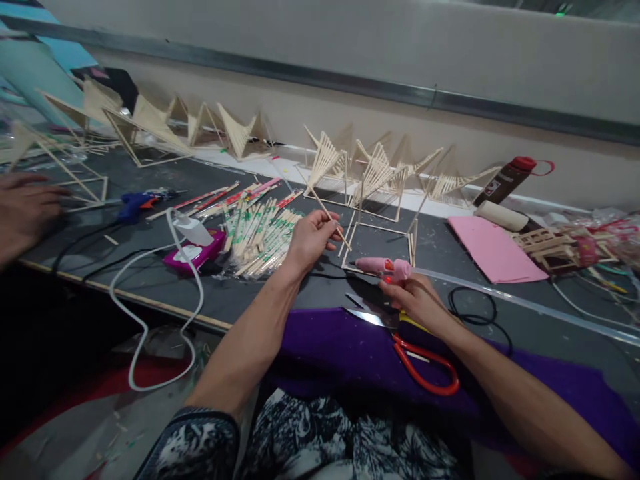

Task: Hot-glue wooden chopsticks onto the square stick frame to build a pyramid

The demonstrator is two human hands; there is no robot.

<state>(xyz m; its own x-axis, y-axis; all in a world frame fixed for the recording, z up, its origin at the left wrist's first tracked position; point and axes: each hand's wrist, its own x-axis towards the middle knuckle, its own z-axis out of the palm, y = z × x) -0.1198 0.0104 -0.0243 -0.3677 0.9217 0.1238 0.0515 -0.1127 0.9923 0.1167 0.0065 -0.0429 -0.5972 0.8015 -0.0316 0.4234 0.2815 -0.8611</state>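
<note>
My left hand (311, 238) pinches a thin wooden stick (325, 210) that slants up and to the left over the dark worktable (280, 293). To its right, my right hand (417, 299) is wrapped round a pink glue gun (383, 267) whose nozzle points left toward the stick's lower end. Just beyond both hands lies a square frame of wooden sticks (380, 230). A pile of wrapped chopsticks (257, 233) sits left of my left hand.
Red-handled scissors (415, 357) lie on purple cloth (325, 347) near my right wrist. Several stick models (375, 173) line the wall. Another person's hand (25, 210) rests at far left near a blue glue gun (135, 203). A pink sheet (493, 250), bottle (510, 177), white cable (155, 320).
</note>
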